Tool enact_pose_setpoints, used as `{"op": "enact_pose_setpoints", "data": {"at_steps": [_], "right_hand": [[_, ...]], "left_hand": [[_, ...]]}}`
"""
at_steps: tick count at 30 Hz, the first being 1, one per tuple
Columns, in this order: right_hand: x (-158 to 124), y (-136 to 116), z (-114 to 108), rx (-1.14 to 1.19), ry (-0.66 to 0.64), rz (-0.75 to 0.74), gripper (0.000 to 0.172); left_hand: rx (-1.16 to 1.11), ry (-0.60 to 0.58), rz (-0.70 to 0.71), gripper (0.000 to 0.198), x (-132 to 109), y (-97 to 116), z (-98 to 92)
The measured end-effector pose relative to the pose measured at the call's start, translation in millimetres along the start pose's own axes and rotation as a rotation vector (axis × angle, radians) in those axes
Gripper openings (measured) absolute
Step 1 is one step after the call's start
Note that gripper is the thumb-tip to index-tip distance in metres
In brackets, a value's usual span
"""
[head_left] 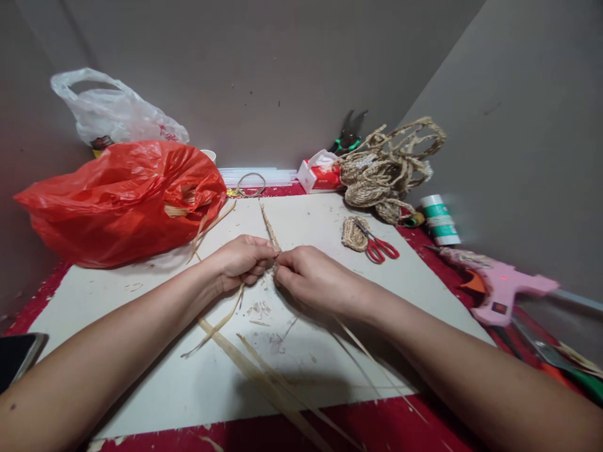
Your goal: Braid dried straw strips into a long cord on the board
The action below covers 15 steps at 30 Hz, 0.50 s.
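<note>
Over the middle of the white board (311,216), my left hand (242,260) and my right hand (306,276) meet, their fingertips pinched on a thin braided straw cord (268,223). Beyond my hands the cord runs away toward a small ring (251,184) at the board's far edge. Loose pale straw strands (221,323) hang below my left hand, and a thin strand (362,348) trails under my right forearm. Flat straw strips (264,380) lie nearer to me. My fingers hide the spot where the cord is gripped.
A red plastic bag (117,201) with straw stands at left. To the right are red-handled scissors (381,248) on a small woven piece (353,233), a pile of braided cord (381,169), a tissue pack (320,172), a thread spool (440,220) and a pink glue gun (504,279).
</note>
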State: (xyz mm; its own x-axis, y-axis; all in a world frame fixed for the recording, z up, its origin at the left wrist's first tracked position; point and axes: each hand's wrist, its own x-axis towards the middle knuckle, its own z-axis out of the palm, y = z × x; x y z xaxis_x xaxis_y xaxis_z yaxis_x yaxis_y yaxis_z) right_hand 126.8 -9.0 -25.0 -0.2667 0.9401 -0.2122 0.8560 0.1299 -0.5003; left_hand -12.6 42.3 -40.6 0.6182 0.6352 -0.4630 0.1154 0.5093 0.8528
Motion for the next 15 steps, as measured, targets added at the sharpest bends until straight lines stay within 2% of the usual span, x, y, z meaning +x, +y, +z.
{"op": "enact_pose_setpoints", "data": {"at_steps": [4, 9, 10, 13, 14, 15], "right_hand": [[-10.2, -9.7, -0.8, -0.087, 0.022, -0.021, 0.023], [-25.2, -9.5, -21.6, -0.007, -0.123, -0.205, 0.03], [-24.7, -7.0, -26.3, 0.039, -0.086, -0.189, 0.034], [-13.4, 2.0, -31.0, 0.176, 0.205, -0.057, 0.037], [-7.7, 4.5, -28.7, 0.241, 0.27, -0.031, 0.035], [-2.0, 6.3, -24.7, 0.334, 0.273, -0.013, 0.032]], "left_hand": [[0.024, 0.035, 0.032, 0.019, 0.0, -1.1, 1.2], [0.048, 0.019, 0.035, 0.024, -0.7, -0.2, 1.3], [0.049, 0.02, 0.041, 0.024, -0.9, 0.2, 1.2], [0.047, 0.007, 0.064, 0.022, -1.1, 0.8, -0.1], [0.046, -0.003, 0.072, 0.021, -1.0, 0.7, -0.8], [0.047, -0.015, 0.082, 0.02, -0.8, 0.5, -1.6]]}}
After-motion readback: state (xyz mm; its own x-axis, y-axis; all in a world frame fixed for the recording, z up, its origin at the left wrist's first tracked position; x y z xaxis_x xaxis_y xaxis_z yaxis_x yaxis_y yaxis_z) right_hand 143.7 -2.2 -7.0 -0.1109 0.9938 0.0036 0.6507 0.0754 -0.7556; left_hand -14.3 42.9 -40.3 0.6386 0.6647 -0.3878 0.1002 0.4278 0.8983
